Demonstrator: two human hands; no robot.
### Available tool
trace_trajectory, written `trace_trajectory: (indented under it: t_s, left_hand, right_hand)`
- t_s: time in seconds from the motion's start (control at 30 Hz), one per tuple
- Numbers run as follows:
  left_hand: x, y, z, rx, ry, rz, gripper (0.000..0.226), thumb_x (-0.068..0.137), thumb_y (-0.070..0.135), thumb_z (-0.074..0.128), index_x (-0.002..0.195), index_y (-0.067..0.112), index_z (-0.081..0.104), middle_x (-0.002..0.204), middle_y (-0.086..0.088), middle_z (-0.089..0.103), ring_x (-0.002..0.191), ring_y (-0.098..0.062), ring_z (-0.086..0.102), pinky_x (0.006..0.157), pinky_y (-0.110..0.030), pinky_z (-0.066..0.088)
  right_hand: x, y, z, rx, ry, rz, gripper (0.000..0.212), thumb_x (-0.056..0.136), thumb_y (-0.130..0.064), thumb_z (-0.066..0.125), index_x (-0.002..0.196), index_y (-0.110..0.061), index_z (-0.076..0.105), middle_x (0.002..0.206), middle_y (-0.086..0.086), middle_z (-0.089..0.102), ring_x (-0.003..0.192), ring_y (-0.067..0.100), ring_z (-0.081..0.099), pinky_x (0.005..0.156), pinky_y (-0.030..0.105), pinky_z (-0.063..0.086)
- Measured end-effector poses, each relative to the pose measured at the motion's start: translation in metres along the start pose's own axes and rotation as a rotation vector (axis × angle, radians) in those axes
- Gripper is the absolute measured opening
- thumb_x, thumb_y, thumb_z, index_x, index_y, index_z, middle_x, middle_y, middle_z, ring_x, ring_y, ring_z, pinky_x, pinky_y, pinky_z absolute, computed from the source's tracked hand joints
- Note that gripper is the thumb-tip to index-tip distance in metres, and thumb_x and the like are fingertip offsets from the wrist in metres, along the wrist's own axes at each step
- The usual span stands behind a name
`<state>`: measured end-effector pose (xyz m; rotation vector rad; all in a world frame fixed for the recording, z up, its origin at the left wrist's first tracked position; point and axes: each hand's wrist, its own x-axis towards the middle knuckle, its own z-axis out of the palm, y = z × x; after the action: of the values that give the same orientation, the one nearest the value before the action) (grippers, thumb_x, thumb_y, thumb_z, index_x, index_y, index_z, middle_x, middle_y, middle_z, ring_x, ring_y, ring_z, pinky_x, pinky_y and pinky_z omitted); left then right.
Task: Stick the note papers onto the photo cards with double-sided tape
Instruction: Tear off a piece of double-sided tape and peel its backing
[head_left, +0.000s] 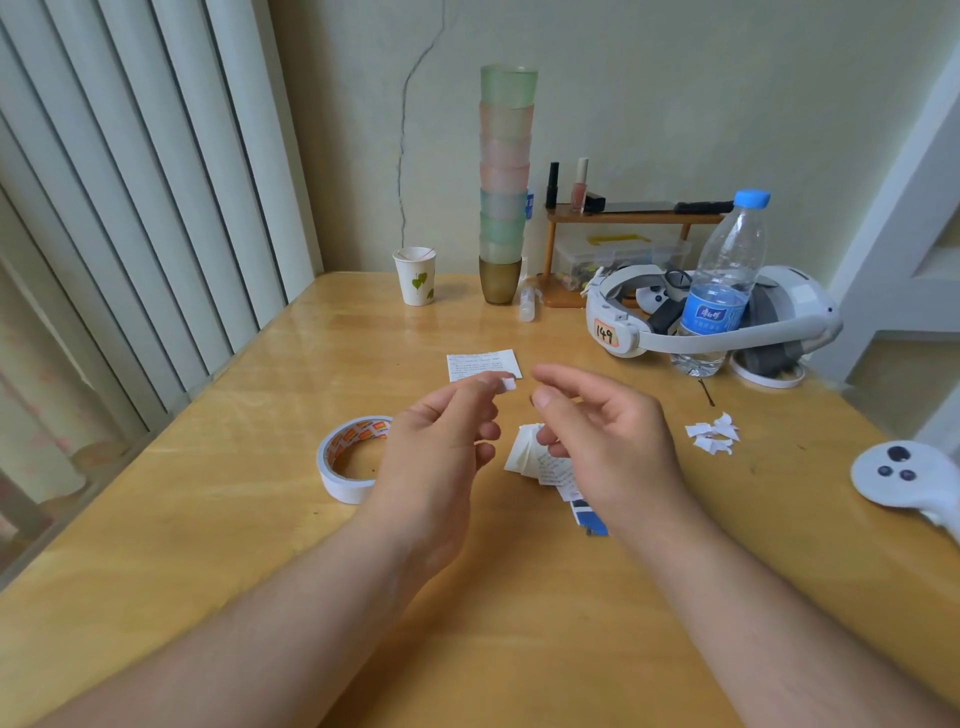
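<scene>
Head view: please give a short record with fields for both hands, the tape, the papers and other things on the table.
left hand: pinches a small white tape piece at its fingertips
right hand: raised, fingers loosely curled, its lower fingers hold the folded papers
folded papers: under the right hand, with a blue-printed card below them
tape roll: flat on the table, left of the hands
note paper: lies flat beyond the hands
paper scraps: small white heap, right of the hands
behind: paper cup, cup stack, water bottle, headset
</scene>
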<state>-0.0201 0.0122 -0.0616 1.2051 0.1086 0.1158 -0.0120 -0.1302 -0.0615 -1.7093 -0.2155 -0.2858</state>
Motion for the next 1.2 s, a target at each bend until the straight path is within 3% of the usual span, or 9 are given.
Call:
trace_trajectory:
  t_s: [0.13,0.27,0.4,0.53,0.67,0.8,1.03,1.1,1.2]
  left_hand:
    - [-0.004,-0.002,0.000,0.036,-0.074,0.015,0.037,0.104,0.032,0.053,0.087,0.017,0.082,0.077,-0.002,0.047,0.069,-0.015,0.046,0.071,-0.033,0.040]
    - [-0.007,-0.004,-0.002,0.162,-0.144,0.078,0.046,0.095,0.050,0.046,0.085,0.023,0.082,0.072,0.000,0.048,0.073,-0.016,0.045,0.076,-0.037,0.041]
    - [-0.007,-0.005,-0.007,0.404,-0.156,0.198,0.063,0.092,0.066,0.039,0.095,0.021,0.083,0.074,0.003,0.049,0.071,-0.010,0.046,0.075,-0.027,0.040]
    - [-0.004,-0.005,-0.011,0.421,-0.132,0.250,0.062,0.095,0.064,0.035,0.093,0.027,0.085,0.073,0.008,0.053,0.072,-0.006,0.048,0.071,-0.013,0.041]
    - [-0.005,-0.003,-0.007,0.206,-0.159,0.059,0.065,0.101,0.063,0.035,0.088,0.024,0.086,0.074,0.000,0.049,0.078,-0.022,0.044,0.083,-0.035,0.042]
    - [-0.005,0.002,-0.006,-0.048,-0.257,-0.193,0.075,0.106,0.059,0.031,0.097,0.007,0.084,0.068,-0.001,0.042,0.067,-0.017,0.042,0.078,-0.035,0.040]
    - [-0.004,0.004,-0.008,-0.218,-0.353,-0.333,0.083,0.101,0.067,0.030,0.114,0.001,0.079,0.069,0.000,0.036,0.063,-0.016,0.039,0.075,-0.035,0.039]
    - [-0.005,0.006,-0.008,-0.290,-0.386,-0.387,0.084,0.100,0.069,0.031,0.118,0.002,0.078,0.069,0.000,0.035,0.062,-0.016,0.039,0.074,-0.034,0.039]
    - [-0.004,0.007,-0.009,-0.264,-0.377,-0.376,0.083,0.100,0.069,0.032,0.118,0.003,0.078,0.070,0.000,0.036,0.062,-0.016,0.039,0.073,-0.035,0.038]
  right_hand:
    - [-0.004,-0.007,0.003,0.091,-0.049,0.020,0.038,0.078,-0.054,0.072,0.111,-0.037,0.075,0.100,0.004,0.075,0.080,0.034,0.066,0.079,0.050,0.059]
    - [-0.003,-0.004,0.004,0.134,-0.027,0.035,0.017,0.081,-0.041,0.079,0.096,-0.032,0.079,0.090,0.002,0.078,0.073,0.014,0.066,0.077,0.044,0.060]
    - [0.000,-0.002,0.001,0.161,-0.044,0.033,0.004,0.089,-0.017,0.080,0.089,-0.021,0.080,0.087,0.004,0.080,0.075,0.010,0.069,0.073,0.028,0.057]
    - [0.003,0.000,0.000,0.256,-0.071,0.100,0.003,0.081,-0.020,0.083,0.084,-0.020,0.082,0.079,0.008,0.077,0.073,0.016,0.068,0.069,0.027,0.057]
    - [0.006,0.003,-0.006,0.353,-0.150,0.166,0.023,0.073,-0.026,0.077,0.092,-0.015,0.080,0.077,0.004,0.076,0.070,0.014,0.068,0.068,0.024,0.056]
    - [0.007,0.004,-0.009,0.350,-0.179,0.166,0.015,0.075,-0.028,0.076,0.085,-0.019,0.082,0.072,0.005,0.072,0.067,0.013,0.065,0.067,0.026,0.056]
    - [0.007,0.003,-0.009,0.388,-0.185,0.127,0.014,0.079,-0.028,0.072,0.085,-0.018,0.081,0.071,0.006,0.069,0.063,0.012,0.060,0.065,0.026,0.052]
    - [0.008,0.002,-0.010,0.359,-0.163,0.104,0.011,0.090,-0.019,0.069,0.092,-0.017,0.080,0.071,0.004,0.071,0.064,0.012,0.061,0.064,0.025,0.052]
    - [0.008,0.003,-0.013,0.313,-0.155,0.103,0.024,0.103,-0.005,0.057,0.098,-0.015,0.079,0.078,0.006,0.073,0.070,0.013,0.063,0.066,0.024,0.054]
